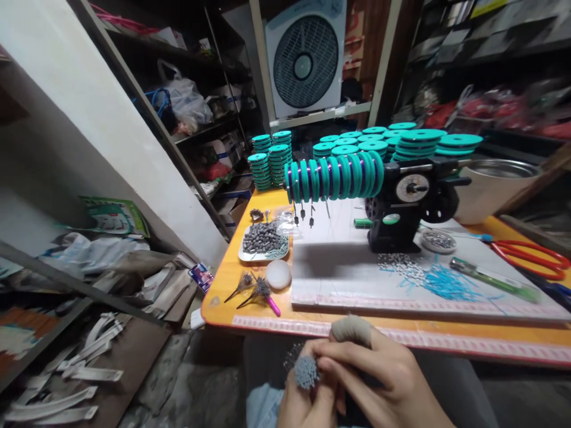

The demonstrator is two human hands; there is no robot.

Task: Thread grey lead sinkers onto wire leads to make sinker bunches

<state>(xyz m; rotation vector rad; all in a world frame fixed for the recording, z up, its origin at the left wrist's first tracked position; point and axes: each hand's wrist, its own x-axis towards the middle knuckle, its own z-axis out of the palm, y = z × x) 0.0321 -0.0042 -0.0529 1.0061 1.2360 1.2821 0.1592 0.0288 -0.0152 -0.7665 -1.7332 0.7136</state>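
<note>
My left hand (300,399) is closed round a tight grey bundle of small pin-like pieces (306,372), low in the view over my lap. My right hand (383,380) sits right against it, fingers curled and pinching at the bundle, with a beige sleeve on one raised fingertip (352,330). Both hands are just below the front edge of the orange table (223,297). On the table a black hand-crank winder (401,208) carries a row of teal spools (334,176) with small weights hanging from them.
A tray of grey pieces (263,239), a white round lid (278,274), several loose bundles (256,289), blue wire scraps (446,282), red scissors (535,258), a metal bowl (495,187) and stacks of teal spools (270,157) crowd the table. Cluttered shelves stand left; a box fan (306,59) is behind.
</note>
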